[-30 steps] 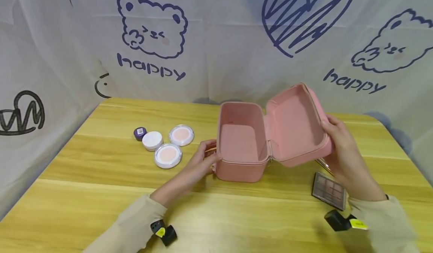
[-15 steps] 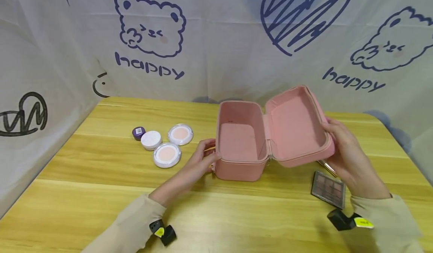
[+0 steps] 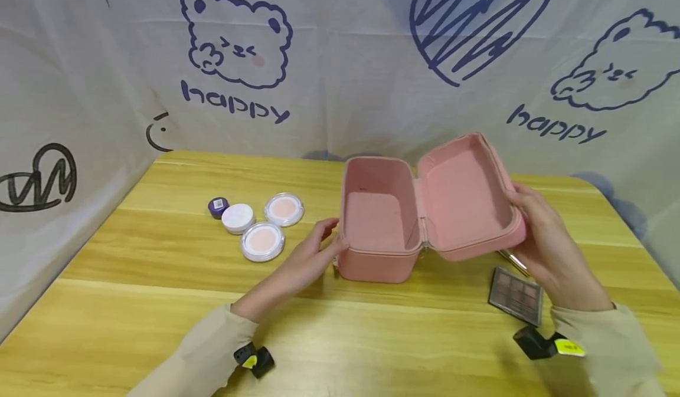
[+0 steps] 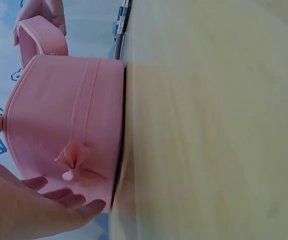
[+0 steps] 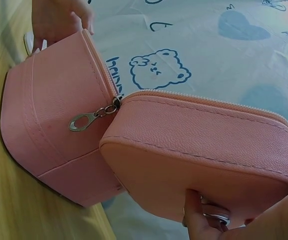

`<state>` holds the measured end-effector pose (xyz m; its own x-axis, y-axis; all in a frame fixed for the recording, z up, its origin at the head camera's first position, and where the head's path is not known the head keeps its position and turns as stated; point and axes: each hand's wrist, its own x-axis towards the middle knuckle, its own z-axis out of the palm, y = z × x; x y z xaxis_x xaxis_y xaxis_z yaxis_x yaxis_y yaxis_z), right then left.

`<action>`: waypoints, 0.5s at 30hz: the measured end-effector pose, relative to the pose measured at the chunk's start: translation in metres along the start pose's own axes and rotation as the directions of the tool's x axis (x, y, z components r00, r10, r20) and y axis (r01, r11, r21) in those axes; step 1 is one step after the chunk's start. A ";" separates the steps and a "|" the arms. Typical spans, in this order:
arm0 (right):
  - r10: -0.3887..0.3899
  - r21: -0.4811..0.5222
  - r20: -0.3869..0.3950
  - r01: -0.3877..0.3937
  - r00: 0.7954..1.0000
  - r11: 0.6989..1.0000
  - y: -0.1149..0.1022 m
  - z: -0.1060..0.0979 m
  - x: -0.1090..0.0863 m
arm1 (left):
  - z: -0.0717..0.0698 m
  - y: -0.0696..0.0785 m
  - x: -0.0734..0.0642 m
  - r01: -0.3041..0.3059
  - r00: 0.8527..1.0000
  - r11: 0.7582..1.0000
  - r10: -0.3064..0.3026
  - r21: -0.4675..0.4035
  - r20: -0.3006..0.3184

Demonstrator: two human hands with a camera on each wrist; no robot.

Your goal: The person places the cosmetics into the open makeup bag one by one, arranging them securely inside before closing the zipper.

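A pink makeup case (image 3: 379, 265) stands on the table with its lid (image 3: 462, 193) swung out to the right. The case holds nothing visible inside. My left hand (image 3: 312, 255) holds the left side of the body, thumb at the rim and fingertips against the outer wall near a pink bow (image 4: 76, 160). With my right hand (image 3: 547, 249) I grip the lid's outer right edge, thumb on the rim and fingers behind it. A silver zipper pull (image 5: 84, 121) dangles at the hinge corner, and a silver metal piece (image 5: 216, 215) shows beside my right fingers.
Left of the case lie a purple jar (image 3: 218, 207), a white round jar (image 3: 238, 218) and two clear-rimmed compacts, one nearer (image 3: 262, 242) and one farther (image 3: 284, 209). An eyeshadow palette (image 3: 516, 295) and a thin gold-coloured stick (image 3: 514, 262), partly hidden, lie at right. A printed cloth (image 3: 361, 90) hangs behind.
The right hand and lid have shifted very slightly to the right since one second ago. The case body and left hand hold their places, as do the loose items.
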<state>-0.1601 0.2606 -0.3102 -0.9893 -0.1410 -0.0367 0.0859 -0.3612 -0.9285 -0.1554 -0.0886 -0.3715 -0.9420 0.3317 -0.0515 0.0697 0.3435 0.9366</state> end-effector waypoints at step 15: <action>-0.001 -0.019 0.006 0.001 1.000 1.000 -0.002 0.000 0.000 | -0.058 0.012 -0.008 -0.491 0.857 0.798 0.514 0.351 0.031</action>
<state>-0.1598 0.2613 -0.3084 -0.9887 -0.1457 -0.0337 0.0825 -0.3438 -0.9354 -0.1659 -0.1382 -0.3392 -0.7616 0.4880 0.4264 0.6330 0.4196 0.6506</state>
